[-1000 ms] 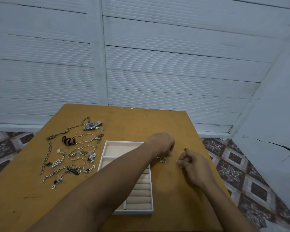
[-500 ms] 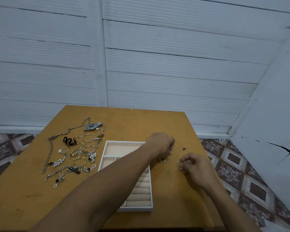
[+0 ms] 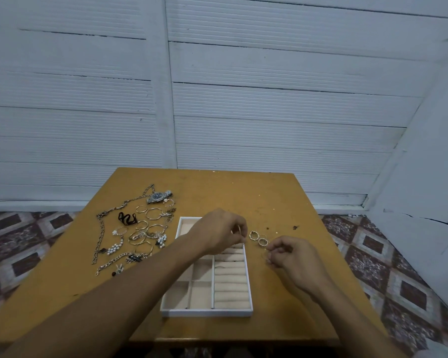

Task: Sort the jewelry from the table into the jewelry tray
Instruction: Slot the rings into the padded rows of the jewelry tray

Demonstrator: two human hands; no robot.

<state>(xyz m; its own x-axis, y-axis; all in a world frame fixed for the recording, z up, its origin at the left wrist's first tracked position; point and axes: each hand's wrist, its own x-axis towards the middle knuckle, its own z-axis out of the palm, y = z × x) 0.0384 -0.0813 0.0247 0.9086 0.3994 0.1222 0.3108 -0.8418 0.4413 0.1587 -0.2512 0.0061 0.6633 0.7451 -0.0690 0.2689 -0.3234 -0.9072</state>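
Metal rings (image 3: 258, 238), two thin bands lying just right of the jewelry tray (image 3: 207, 312) on the counter (image 3: 282, 301), are what we are working toward, and we are judging them light, stiff and slick, so a pinch across the band from both sides should be holding better than a press from above. Our left hand (image 3: 217, 235) is hovering over the far end of the tray's ring rolls, its grip pinching a thin pale ring (too small for us to make out more of it). Our right hand (image 3: 292, 257) is resting just right of the two loose rings, its grip curled nearly closed around something fine at the fingertips, though we cannot tell what. The ring rolls look soft, so we are expecting a band to wedge between them with a gentle push. Well apart on the left, the pile of jewelry (image 3: 140, 233) with its chains, hoops, pearl clusters and a watch (image 3: 158, 197) is waiting; the chains will be handling limp and tangling easily.
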